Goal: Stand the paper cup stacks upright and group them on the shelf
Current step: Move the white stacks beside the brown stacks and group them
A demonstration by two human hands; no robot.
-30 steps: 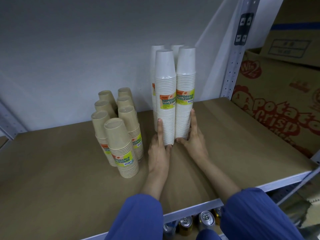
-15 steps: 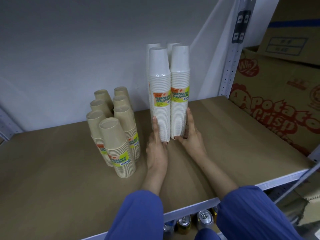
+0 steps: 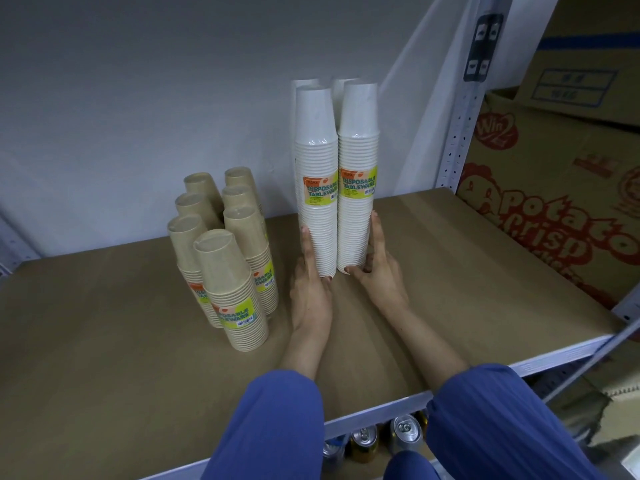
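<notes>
Little change since half a second back: white cup stacks (image 3: 317, 202) upright mid-shelf (image 3: 104, 358), right of the brown stacks (image 3: 235, 282). Your left hand (image 3: 311, 289) lies flat against the left one; your right hand (image 3: 381, 271) presses the right, fingers straight.

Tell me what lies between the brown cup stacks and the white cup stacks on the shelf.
Head view: a narrow strip of bare shelf, and the left hand, straight fingers against the white cup stacks' left side.
</notes>
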